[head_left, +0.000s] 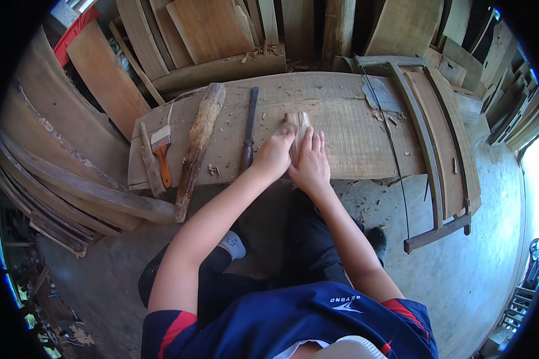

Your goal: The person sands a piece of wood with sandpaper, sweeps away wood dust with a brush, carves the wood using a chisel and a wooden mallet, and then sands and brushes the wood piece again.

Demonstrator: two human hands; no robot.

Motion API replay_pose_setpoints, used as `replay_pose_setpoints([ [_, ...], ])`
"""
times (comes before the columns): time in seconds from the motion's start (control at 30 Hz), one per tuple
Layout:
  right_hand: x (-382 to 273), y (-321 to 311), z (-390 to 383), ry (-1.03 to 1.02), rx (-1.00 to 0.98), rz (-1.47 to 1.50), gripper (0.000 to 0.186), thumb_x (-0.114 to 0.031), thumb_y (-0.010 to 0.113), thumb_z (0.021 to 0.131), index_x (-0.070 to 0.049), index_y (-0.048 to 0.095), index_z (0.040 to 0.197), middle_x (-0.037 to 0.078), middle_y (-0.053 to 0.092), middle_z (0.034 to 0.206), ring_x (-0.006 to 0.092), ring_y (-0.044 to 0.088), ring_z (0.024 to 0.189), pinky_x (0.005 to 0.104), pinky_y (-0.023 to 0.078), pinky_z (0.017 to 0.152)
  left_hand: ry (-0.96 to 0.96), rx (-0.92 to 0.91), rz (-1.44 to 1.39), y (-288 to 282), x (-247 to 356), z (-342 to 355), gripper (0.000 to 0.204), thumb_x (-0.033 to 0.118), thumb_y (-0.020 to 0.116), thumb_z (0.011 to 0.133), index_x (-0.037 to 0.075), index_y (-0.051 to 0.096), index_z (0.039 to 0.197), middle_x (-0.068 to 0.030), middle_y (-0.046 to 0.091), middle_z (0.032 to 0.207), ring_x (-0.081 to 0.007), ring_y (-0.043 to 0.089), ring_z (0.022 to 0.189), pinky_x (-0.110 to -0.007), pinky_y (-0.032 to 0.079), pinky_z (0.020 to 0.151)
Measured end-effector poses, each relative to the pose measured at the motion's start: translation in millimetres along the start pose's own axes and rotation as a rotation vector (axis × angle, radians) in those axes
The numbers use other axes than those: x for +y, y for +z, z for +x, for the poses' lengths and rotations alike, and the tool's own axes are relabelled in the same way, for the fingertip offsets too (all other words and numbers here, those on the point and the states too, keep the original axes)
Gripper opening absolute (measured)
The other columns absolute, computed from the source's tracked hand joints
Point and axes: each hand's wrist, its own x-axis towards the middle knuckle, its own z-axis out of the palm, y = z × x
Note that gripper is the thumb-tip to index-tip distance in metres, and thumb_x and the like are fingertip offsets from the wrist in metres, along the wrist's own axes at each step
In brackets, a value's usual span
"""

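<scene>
A short, pale piece of wood [300, 118] with a rough, split far end lies on the wooden bench, pointing away from me. My right hand [312, 161] holds it from the right, its fingers stretched forward along the wood. At its left side, my left hand [274, 154] has its fingers closed. Under those fingertips is a small brownish thing, smeared and too unclear to name. Left of that hand lies a long dark chisel-like tool [251, 122]. Both hands rest near the bench's front edge, and the near end of the wood is hidden between them.
The bench [347, 143] carries scattered shavings. On its left are a rough bark-edged stick [200, 140], a paintbrush [161, 152] and a thin wood strip [151, 161]. A wooden-framed bow saw [422, 131] overhangs the right front edge. Boards [209, 30] lean behind and at the left.
</scene>
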Motion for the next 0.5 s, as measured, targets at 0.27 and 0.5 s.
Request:
replay_pose_setpoints([
  [0.27, -6, -2, 4, 0.045, -0.023, 0.055, 0.090, -0.028, 0.062, 0.070, 0.012, 0.013, 0.133, 0.031, 0.028, 0.133, 0.0444, 0.023, 0.128, 0.0406, 0.029, 0.104, -0.014, 0.146, -0.047, -2, -10, 7, 0.031, 0.001, 0.048, 0.075, -0.003, 0.059, 0.104, -0.0271, 0.059, 0.084, -0.0389, 0.060, 0.077, -0.044, 0.050, 0.068],
  [0.5, -5, -7, 3, -0.028, -0.017, 0.054, 0.089, -0.028, 0.064, 0.069, 0.015, 0.017, 0.131, 0.029, 0.027, 0.136, 0.0461, 0.021, 0.128, 0.0423, 0.020, 0.108, -0.054, 0.151, -0.079, -12, -14, 29, 0.035, -0.004, 0.048, 0.070, -0.002, 0.061, 0.103, -0.0247, 0.060, 0.091, -0.0377, 0.059, 0.087, -0.039, 0.048, 0.079],
])
